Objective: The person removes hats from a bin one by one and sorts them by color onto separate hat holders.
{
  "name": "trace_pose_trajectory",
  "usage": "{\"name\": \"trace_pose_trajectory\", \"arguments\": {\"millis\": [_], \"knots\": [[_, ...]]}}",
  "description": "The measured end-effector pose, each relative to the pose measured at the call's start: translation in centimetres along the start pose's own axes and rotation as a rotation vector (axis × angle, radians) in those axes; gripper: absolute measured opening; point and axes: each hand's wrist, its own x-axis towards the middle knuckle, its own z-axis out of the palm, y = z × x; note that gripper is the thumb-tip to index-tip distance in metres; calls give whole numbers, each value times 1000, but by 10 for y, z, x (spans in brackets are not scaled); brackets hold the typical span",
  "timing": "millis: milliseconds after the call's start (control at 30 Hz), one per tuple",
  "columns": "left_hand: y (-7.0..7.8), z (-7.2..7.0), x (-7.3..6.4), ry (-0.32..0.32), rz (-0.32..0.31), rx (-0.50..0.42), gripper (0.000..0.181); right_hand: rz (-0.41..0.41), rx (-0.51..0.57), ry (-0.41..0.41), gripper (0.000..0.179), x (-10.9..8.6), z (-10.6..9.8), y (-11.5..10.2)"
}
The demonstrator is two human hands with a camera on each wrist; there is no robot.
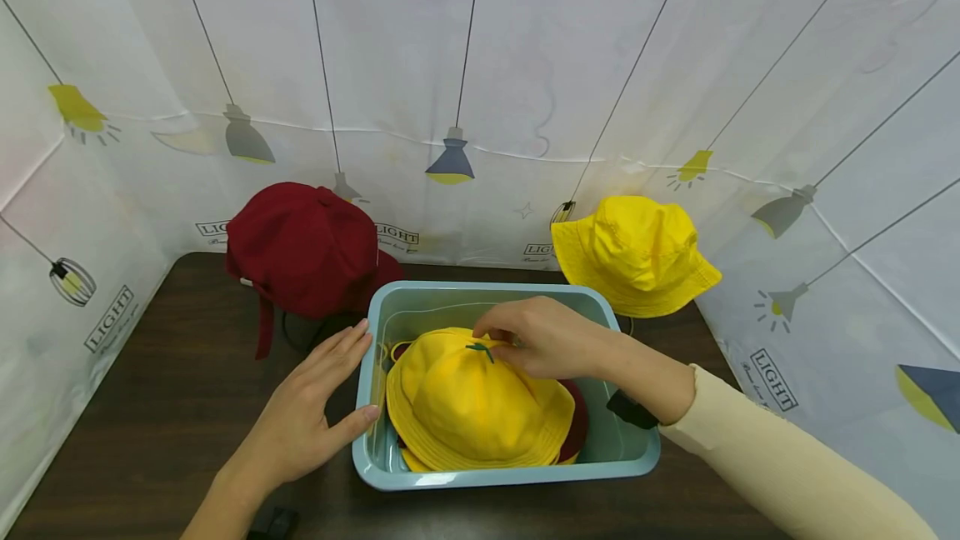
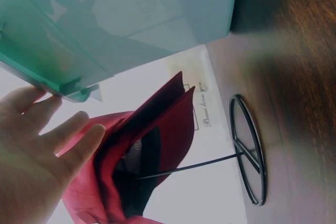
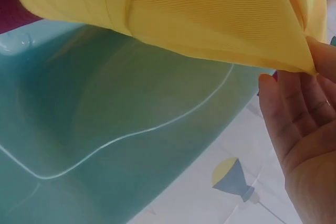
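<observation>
Yellow hat [image 1: 480, 411] below right hand [image 1: 551, 336], crown pinched in fingertips; left hand [image 1: 303, 411] spread, touching tub rim [image 1: 510, 476]

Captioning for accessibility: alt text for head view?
A person's right hand pinches the top of a yellow hat in a light blue bin while the left hand touches its edge. Behind the bin are a red cap at left and another yellow hat at right.

From above, the head view faces forward and down over the tabletop [image 1: 135, 407]. Close beside the left grip [image 1: 300, 415], one wrist view, tipped sideways, faces the light-blue tub [image 2: 157, 11] from outside; beside the right grip [image 1: 543, 342], the other faces inside it. All three share the tub.
</observation>
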Motion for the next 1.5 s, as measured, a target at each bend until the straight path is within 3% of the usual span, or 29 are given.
{"name": "trace_pose_trajectory", "arguments": {"millis": [600,867,1067,1233,1500], "knots": [[1,-1,2,-1,9,-2,81,18,-36,107,19,-8,-21,-14],[2,-1,1,-18,-32,18,81,20,-5,182,20,-15,-34,-18],[2,-1,0,-15,-30,11,81,19,3,236,21,-19,-46,-22],[2,-1,-1,-1,-12,1,81,-2,1,299,26,-22,-51,-22],[2,-1,-1,1,-15,4,81,-91,-5,464,33,-23,-53,-18]]}}
